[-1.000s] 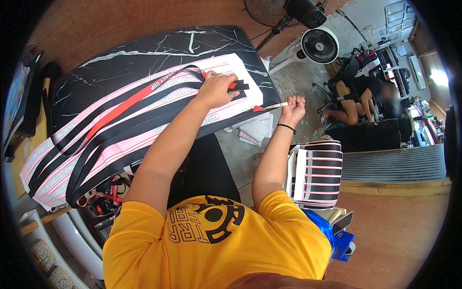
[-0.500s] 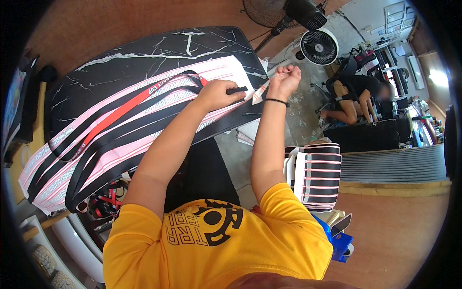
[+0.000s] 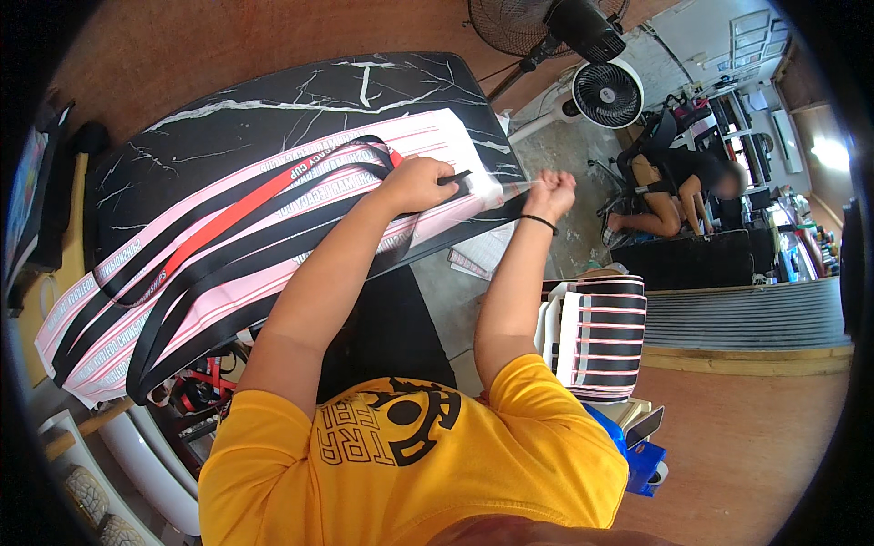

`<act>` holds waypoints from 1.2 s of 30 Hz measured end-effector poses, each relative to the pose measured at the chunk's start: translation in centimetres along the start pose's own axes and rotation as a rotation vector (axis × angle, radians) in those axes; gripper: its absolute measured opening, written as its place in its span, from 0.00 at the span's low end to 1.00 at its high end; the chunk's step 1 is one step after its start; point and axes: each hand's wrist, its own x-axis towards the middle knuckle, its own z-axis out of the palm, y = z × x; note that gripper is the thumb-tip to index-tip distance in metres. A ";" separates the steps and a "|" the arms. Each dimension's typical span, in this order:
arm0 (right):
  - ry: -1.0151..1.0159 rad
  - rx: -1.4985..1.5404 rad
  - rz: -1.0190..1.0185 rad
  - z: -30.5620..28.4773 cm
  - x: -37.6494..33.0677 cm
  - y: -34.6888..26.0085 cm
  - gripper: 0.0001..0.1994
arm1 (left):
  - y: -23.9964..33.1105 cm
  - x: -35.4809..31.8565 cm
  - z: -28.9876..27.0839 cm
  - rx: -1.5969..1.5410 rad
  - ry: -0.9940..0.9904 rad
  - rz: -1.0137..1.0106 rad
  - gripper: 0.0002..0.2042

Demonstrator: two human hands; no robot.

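Black flat straps [image 3: 218, 259], one carrying a printed red section [image 3: 232, 223], lie lengthwise in loose loops over a pink-and-white printed sheet [image 3: 437, 136] on the black marble-patterned bench [image 3: 300, 82]. At the left, a bend of strap overhangs the sheet's lower edge.

Left hand [image 3: 419, 185]: at the right end of the layout, fingers closed on a short black strap end [image 3: 462, 179]. Exact grip partly hidden by the hand.

Right hand [image 3: 553, 196]: beyond the sheet's right end, fingers pinched together on a thin pale strip [image 3: 519, 189] that runs back toward the sheet's lifted corner. Whether it is part of the sheet or a separate film: cannot tell. It looks taut.

Failure modes (judged):
- Strip tears short, or slips out, if the pull is sharp; only a narrow piece is pinched.
- Sheet slides or creases if tension runs into that corner; the left hand seems the only hold near this end.
- Loops shift and tangle if the sheet is dragged; they overlap, and no weight is seen on them.
- A freed scrap could drop toward the loose papers [image 3: 482, 247] below the bench edge.
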 end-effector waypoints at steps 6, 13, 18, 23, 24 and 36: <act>-0.162 -0.251 0.147 -4.4 -2.1 -3.8 0.10 | 0.1 0.2 -0.2 -0.325 0.091 -0.122 0.15; -0.239 -0.747 0.011 -5.2 -4.3 -10.7 0.08 | 0.0 0.2 -0.6 -0.392 0.160 -0.242 0.13; -0.292 -0.861 0.110 -5.4 -4.3 -14.1 0.09 | -0.8 0.4 -0.7 -0.546 0.158 -0.271 0.12; -0.005 -0.753 0.090 -7.9 -4.6 -13.7 0.12 | -1.0 0.5 -0.5 -0.454 0.184 -0.195 0.11; 0.062 -0.870 -0.054 -8.2 -4.7 -13.4 0.13 | -1.1 0.5 -0.5 -0.468 0.177 -0.198 0.11; -0.826 -2.045 -0.277 2.5 -15.2 -0.2 0.18 | 0.6 0.4 -1.4 -0.479 0.017 -0.287 0.14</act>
